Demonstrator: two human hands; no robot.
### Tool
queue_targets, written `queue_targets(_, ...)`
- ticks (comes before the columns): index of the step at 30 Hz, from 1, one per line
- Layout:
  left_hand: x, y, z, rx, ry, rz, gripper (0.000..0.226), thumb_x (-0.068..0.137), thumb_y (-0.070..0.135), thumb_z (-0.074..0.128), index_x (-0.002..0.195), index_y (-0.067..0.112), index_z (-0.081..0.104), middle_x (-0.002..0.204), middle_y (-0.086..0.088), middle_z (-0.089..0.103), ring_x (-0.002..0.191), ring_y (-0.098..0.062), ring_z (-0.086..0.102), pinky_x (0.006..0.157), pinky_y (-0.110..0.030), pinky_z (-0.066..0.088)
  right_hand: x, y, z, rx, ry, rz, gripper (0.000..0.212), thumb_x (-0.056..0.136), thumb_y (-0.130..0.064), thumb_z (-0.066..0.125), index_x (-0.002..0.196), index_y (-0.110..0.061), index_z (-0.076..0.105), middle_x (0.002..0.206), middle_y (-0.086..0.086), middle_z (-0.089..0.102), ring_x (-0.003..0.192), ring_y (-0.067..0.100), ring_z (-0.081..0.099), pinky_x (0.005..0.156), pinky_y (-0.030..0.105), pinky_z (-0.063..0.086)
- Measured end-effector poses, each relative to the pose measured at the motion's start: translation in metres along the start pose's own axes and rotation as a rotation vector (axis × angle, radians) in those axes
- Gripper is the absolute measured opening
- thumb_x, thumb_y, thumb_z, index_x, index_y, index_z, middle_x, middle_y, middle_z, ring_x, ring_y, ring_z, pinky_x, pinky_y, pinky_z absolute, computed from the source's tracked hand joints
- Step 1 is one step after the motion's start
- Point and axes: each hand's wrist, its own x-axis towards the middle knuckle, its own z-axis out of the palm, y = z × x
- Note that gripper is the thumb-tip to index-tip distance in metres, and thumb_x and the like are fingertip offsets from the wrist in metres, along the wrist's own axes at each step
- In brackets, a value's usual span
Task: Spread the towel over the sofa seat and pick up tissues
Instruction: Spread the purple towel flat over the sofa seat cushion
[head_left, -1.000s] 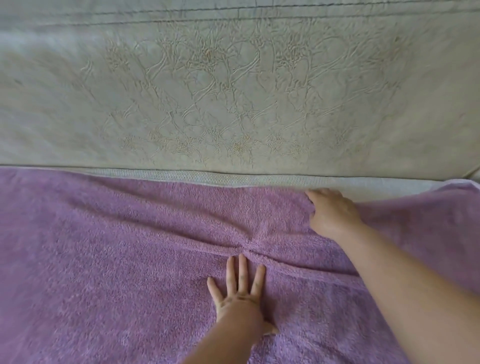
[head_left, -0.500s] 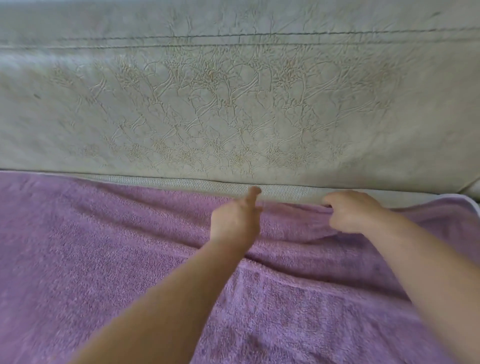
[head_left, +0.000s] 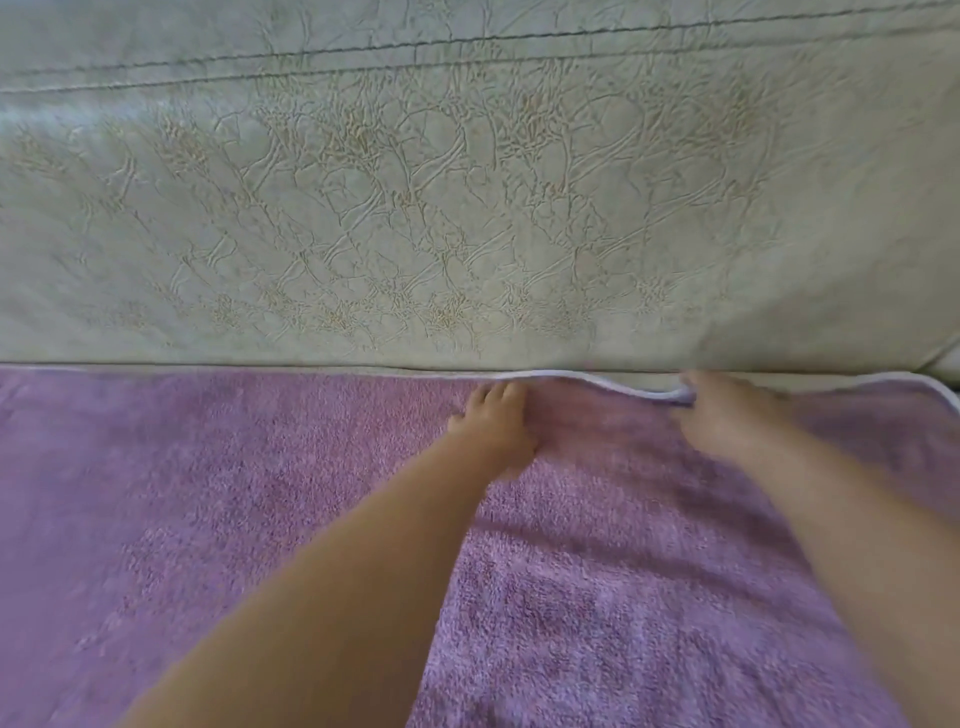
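A purple towel (head_left: 260, 519) with a white hem lies over the sofa seat, its far edge up against the backrest. My left hand (head_left: 493, 423) rests palm down on the towel at that far edge, fingertips touching the hem. A little to the right, my right hand (head_left: 727, 410) curls its fingers over the hem, which ripples between the two hands. The view is blurred around both hands. No tissues are in view.
The pale, cracked leather backrest (head_left: 467, 208) fills the upper half of the view. A seam runs across its top. The towel's rounded far right corner (head_left: 943, 387) sits near the right border, with a dark gap beside it.
My left hand left the middle of the towel and reached forward to the far edge. The towel's far edge has moved up to the backrest, covering the strip of bare seat.
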Motion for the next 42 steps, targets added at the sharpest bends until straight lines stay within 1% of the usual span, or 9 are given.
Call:
queue_targets(4, -0.003, 0.002, 0.012, 0.161, 0.045, 0.036, 0.062, 0.095, 0.034, 0.048, 0.147, 0.027, 0.016, 0.159, -0.003, 0.002, 0.146, -0.024, -0.004, 0.114, -0.051, 0.012, -0.006, 0.004, 0.012, 0.070, -0.121, -0.035, 0.073, 0.090, -0.028, 0.053, 0.149, -0.022, 0.010, 0.150, 0.012, 0.031, 0.134, 0.033, 0.035, 0.101, 0.039, 0.039)
queue_targets(9, -0.006, 0.037, 0.036, 0.254, 0.103, 0.196, 0.051, 0.096, 0.034, 0.043, 0.144, 0.026, 0.026, 0.158, -0.003, 0.009, 0.145, -0.026, 0.003, 0.113, -0.052, 0.014, -0.007, 0.029, 0.014, 0.118, 0.071, 0.019, 0.033, 0.090, -0.019, 0.046, 0.122, -0.013, 0.051, 0.132, 0.013, 0.049, 0.122, 0.031, 0.047, 0.092, 0.039, 0.043)
queue_targets(15, 0.005, 0.090, 0.053, 0.339, 0.118, 0.283, 0.042, 0.097, 0.035, 0.038, 0.139, 0.027, 0.035, 0.148, -0.001, 0.029, 0.135, -0.027, 0.023, 0.104, -0.048, 0.028, -0.002, 0.102, 0.001, 0.184, 0.206, 0.195, 0.030, 0.087, -0.011, 0.048, 0.115, -0.010, 0.061, 0.119, 0.018, 0.062, 0.113, 0.033, 0.055, 0.088, 0.035, 0.043)
queue_targets(19, 0.021, 0.109, 0.056, 0.393, -0.019, 0.159, 0.059, 0.094, 0.037, 0.046, 0.145, 0.032, 0.018, 0.155, -0.004, 0.015, 0.139, -0.030, 0.015, 0.101, -0.058, 0.029, 0.002, 0.144, 0.000, 0.347, 0.339, 0.222, 0.020, 0.079, -0.017, 0.046, 0.088, -0.019, 0.064, 0.101, 0.002, 0.067, 0.095, 0.022, 0.060, 0.078, 0.024, 0.041)
queue_targets(22, 0.032, 0.120, 0.053, 0.346, -0.092, 0.083, 0.070, 0.093, 0.037, 0.050, 0.147, 0.038, 0.005, 0.158, -0.004, 0.005, 0.143, -0.032, 0.005, 0.100, -0.065, 0.026, 0.018, 0.164, 0.005, 0.460, 0.257, 0.377, 0.026, 0.086, -0.017, 0.049, 0.111, -0.013, 0.056, 0.106, 0.012, 0.067, 0.095, 0.031, 0.063, 0.076, 0.031, 0.043)
queue_targets(28, 0.043, 0.139, 0.054, 0.266, -0.107, -0.011, 0.065, 0.096, 0.041, 0.043, 0.148, 0.040, 0.003, 0.158, -0.005, 0.005, 0.142, -0.034, 0.004, 0.100, -0.068, 0.023, 0.044, 0.188, 0.009, 0.916, 0.091, 0.646, 0.008, 0.093, -0.012, 0.043, 0.088, -0.010, 0.050, 0.062, 0.009, 0.056, 0.027, 0.009, 0.051, 0.040, 0.018, 0.038)
queue_targets(33, 0.056, 0.136, 0.060, 0.354, 0.156, -0.051, 0.054, 0.093, 0.050, 0.041, 0.140, 0.029, 0.027, 0.135, -0.006, 0.042, 0.126, -0.030, 0.032, 0.089, -0.051, 0.041, 0.058, 0.203, 0.016, 1.022, 0.097, 0.687, 0.023, 0.089, -0.014, 0.053, 0.066, -0.011, 0.052, 0.058, 0.007, 0.051, 0.046, 0.015, 0.043, 0.046, 0.020, 0.032)
queue_targets(38, 0.067, 0.138, 0.060, 0.285, 0.491, 0.046, 0.027, 0.093, 0.021, 0.051, 0.120, 0.014, 0.051, 0.116, -0.006, 0.049, 0.099, -0.028, 0.053, 0.060, -0.036, 0.038, 0.065, 0.210, 0.017, 1.093, 0.434, 0.708, 0.022, 0.087, -0.009, 0.043, 0.098, -0.004, 0.061, 0.063, 0.008, 0.063, 0.037, 0.010, 0.060, 0.036, 0.021, 0.046)
queue_targets(42, 0.072, 0.130, 0.077, -0.007, 0.665, 0.111, 0.016, 0.091, 0.006, 0.047, 0.107, 0.008, 0.050, 0.113, -0.013, 0.049, 0.084, -0.037, 0.057, 0.057, -0.038, 0.034, 0.060, 0.189, 0.032, 0.694, 0.549, 0.534, 0.047, 0.090, -0.023, 0.045, 0.135, -0.011, 0.039, 0.118, 0.019, 0.062, 0.108, 0.033, 0.060, 0.090, 0.042, 0.045)
